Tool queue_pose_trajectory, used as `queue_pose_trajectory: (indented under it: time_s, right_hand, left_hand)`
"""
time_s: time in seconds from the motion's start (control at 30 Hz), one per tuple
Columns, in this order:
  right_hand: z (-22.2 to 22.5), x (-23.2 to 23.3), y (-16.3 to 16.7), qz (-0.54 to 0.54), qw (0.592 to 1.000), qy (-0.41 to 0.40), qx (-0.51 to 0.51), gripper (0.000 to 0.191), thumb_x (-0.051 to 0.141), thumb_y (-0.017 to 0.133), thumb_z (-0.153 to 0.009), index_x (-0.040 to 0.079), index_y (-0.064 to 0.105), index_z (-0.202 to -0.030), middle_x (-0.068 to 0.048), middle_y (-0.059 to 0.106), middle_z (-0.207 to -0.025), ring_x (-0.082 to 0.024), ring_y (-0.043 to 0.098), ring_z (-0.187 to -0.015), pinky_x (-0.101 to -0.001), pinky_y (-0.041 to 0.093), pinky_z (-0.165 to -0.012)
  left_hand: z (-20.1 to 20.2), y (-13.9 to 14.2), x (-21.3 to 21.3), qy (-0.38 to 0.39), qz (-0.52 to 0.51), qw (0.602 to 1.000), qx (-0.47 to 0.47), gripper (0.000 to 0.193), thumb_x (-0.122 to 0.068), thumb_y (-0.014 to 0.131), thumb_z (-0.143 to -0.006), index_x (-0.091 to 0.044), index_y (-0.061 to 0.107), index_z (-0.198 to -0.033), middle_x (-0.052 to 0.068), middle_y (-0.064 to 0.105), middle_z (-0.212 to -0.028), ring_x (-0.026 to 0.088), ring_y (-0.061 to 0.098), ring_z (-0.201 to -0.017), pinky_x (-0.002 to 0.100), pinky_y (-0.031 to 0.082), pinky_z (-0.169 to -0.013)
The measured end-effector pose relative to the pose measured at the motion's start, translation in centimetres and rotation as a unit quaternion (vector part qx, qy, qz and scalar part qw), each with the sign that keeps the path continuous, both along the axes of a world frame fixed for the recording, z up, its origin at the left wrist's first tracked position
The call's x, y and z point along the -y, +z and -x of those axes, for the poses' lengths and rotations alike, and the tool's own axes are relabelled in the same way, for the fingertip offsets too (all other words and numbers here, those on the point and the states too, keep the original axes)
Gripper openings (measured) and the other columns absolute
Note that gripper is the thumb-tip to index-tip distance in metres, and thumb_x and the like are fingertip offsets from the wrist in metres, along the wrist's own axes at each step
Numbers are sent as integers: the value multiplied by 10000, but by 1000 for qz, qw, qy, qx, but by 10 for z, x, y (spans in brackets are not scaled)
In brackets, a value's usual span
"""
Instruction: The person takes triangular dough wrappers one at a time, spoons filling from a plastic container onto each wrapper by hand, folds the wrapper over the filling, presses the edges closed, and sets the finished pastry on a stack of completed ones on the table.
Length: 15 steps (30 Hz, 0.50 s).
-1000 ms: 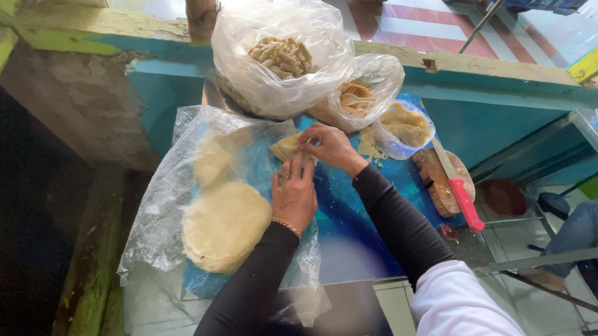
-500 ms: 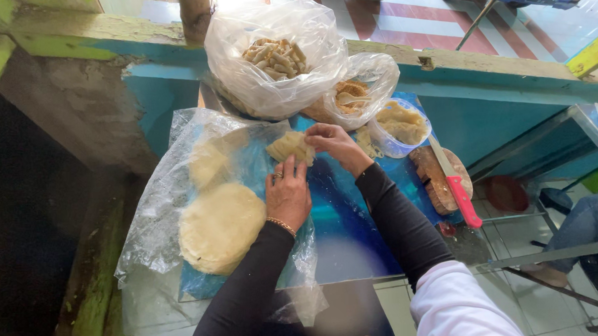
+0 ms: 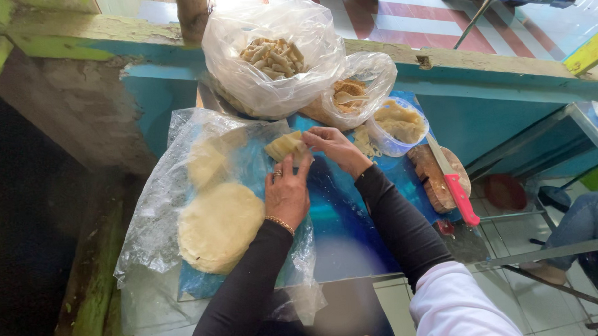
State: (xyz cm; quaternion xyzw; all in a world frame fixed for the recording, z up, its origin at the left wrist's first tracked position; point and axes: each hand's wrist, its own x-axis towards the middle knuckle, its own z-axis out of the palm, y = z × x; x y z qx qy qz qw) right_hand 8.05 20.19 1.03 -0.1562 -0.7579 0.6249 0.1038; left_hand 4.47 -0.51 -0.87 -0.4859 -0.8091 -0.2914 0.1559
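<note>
Pinching a folded wrapper (image 3: 285,146) with both hands, left hand (image 3: 286,191) and right hand (image 3: 335,147), keeping it tight so filling stays inside.

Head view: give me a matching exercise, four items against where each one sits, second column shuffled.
Items:
1. knife
2. stack of round wrappers
3. folded wrapper
4. rolled pieces

Places:
A. inside the big clear bag at the back
B. at the fingertips of both hands
C. across the wooden board on the right
D. on the plastic sheet, left of the left hand

Pairs: 1-C, 2-D, 3-B, 4-A
</note>
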Motion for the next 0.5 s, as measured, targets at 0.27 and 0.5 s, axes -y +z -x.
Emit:
queue_pose_trajectory:
  time_s: [0.27,0.5]
  right_hand:
    - [4,8,7,-10,1000,6,-24,254,265,692,-993,30,709,-1088,29,690,-983,-53,612,-929,-268,508,-869]
    - [5,4,4,209,971,-104,-58,225,260,656,-1022,71,673,-1144,-19,718,-997,-124,683,-868,-313,551,-788]
  left_hand:
    - [4,-8,-5,14,-5,1000,-7,592,-127,643,-821,-32,535,-1396,106,541,-1385,285,547,-1245,432,463,-969]
    - [5,-20,-10,28,-10,1000,-7,539,-129,623,-829,-10,577,-1352,98,555,-1391,277,548,-1247,422,467,-968]
